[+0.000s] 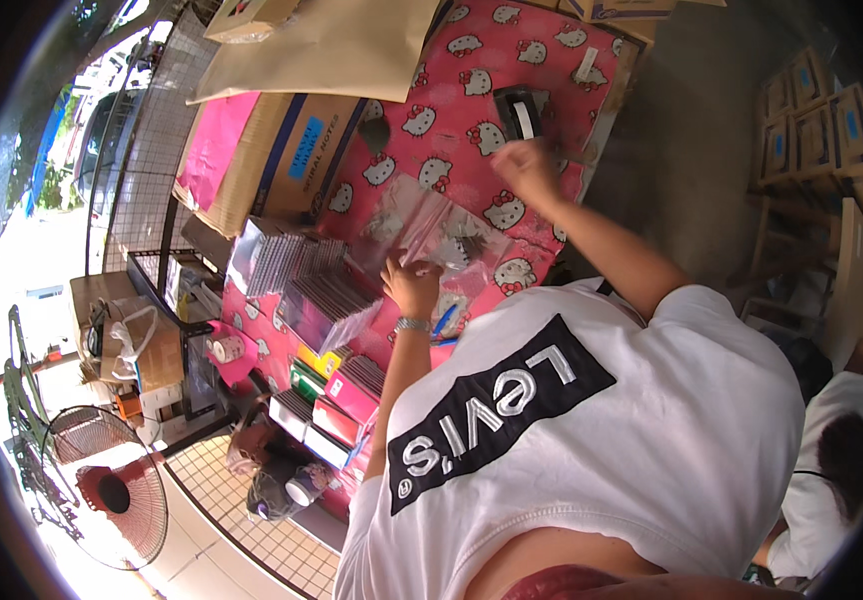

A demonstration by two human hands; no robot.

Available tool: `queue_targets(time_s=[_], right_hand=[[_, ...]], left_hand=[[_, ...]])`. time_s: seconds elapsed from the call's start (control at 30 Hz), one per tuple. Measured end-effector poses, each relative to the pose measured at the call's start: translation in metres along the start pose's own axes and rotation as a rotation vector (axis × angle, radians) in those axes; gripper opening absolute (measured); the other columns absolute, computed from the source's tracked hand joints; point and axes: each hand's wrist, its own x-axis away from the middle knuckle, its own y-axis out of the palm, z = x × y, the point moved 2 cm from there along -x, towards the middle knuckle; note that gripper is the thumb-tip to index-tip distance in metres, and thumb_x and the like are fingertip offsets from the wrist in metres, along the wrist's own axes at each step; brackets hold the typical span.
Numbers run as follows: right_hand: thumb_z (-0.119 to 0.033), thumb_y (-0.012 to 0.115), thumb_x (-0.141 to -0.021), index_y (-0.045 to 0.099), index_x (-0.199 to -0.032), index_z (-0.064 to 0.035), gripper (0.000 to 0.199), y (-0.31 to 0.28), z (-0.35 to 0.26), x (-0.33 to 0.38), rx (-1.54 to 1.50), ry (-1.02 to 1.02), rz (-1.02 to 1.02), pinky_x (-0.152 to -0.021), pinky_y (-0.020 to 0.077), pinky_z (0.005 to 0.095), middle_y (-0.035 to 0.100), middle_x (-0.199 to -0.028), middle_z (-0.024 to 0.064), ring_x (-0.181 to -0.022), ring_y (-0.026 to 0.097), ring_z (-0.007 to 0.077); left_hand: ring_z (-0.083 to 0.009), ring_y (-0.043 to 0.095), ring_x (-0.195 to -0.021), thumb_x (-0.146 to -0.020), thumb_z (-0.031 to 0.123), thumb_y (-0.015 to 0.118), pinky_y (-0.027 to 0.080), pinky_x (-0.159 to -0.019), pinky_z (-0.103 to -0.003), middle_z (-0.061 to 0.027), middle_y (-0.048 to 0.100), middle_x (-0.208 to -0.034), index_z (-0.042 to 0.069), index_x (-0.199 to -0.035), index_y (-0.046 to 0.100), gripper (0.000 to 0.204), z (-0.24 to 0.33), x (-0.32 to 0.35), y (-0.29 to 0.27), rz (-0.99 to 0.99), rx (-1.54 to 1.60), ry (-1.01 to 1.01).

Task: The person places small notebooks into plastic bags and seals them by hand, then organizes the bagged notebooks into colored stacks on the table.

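My left hand (412,288), with a watch at the wrist, is closed at the edge of a clear plastic bag (428,228) on the table. Its fingers look bent onto the plastic. More clear plastic with small dark contents (466,245) lies just right of it. Over the table's right part, my right hand (529,172) is blurred, its fingers curled together; anything between them is too small to make out. Just beyond that hand stands a black tape dispenser (521,113) with a white strip on it. A blue pen (444,321) lies close to my body.
The table has a pink cartoon-cat cover (435,172). Stacks of spiral notebooks in clear wrap (326,305) and coloured notebooks (353,388) stand left. Cardboard boxes (296,160) rise at the far left. A fan (111,490) stands lower left; another person (841,470) is at the right.
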Motion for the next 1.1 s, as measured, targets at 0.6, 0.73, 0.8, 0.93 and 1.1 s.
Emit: queue_targets(time_s=[0.6,0.73,0.8,0.93,1.1], right_hand=[[-0.007,0.053,-0.091,0.056,-0.092,-0.0095,0.004,0.036,0.059,0.063,-0.785,1.012,-0.771,-0.049,0.0339,0.0209,0.049,-0.072,-0.0020,-0.055,0.042,0.0071],[-0.035,0.070,-0.080,0.058,-0.071,-0.0030,0.036,0.125,-0.089,0.000,0.070,-0.229,-1.451,-0.051,0.0403,0.0329,0.055,-0.063,0.0038,-0.057,0.053,0.0147],[-0.043,0.075,-0.072,0.059,-0.070,-0.0018,0.044,0.161,-0.091,-0.002,0.486,-0.397,-1.647,-0.055,0.0430,0.0366,0.058,-0.063,0.0065,-0.061,0.056,0.0187],[-0.049,0.081,-0.063,0.064,-0.077,-0.0009,0.053,0.191,-0.054,-0.014,0.782,-0.437,-1.849,-0.060,0.0464,0.0395,0.062,-0.068,0.0093,-0.067,0.060,0.0237],[-0.044,0.076,-0.074,0.064,-0.091,-0.0095,0.040,0.151,0.063,-0.027,0.549,0.785,-1.650,-0.056,0.0442,0.0314,0.058,-0.076,-0.0010,-0.062,0.050,0.0135]], left_hand=[[-0.0158,0.060,-0.095,-0.069,0.001,0.078,0.050,-0.083,-0.029,-0.0062,0.065,-0.103,-0.002,-0.098,0.067,0.031,-0.043,-0.021,0.017,-0.333,0.820,-0.037],[-0.0119,0.061,-0.085,-0.075,-0.003,0.070,0.050,-0.080,-0.027,-0.0044,0.067,-0.096,-0.004,-0.100,0.066,0.025,-0.043,-0.020,0.013,-0.462,0.810,-0.138],[-0.0101,0.060,-0.082,-0.076,-0.005,0.067,0.050,-0.077,-0.027,-0.0037,0.067,-0.092,-0.003,-0.099,0.066,0.023,-0.034,-0.020,0.015,-0.403,0.906,-0.155],[-0.0120,0.060,-0.089,-0.073,-0.006,0.070,0.049,-0.081,-0.026,-0.0045,0.067,-0.098,-0.003,-0.103,0.066,0.030,-0.036,-0.021,0.011,-0.441,0.831,-0.141],[-0.0224,0.061,-0.099,-0.075,-0.003,0.069,0.050,-0.085,-0.031,-0.0122,0.059,-0.120,0.005,-0.118,0.061,0.045,-0.009,-0.038,0.036,-0.309,0.779,0.166]])
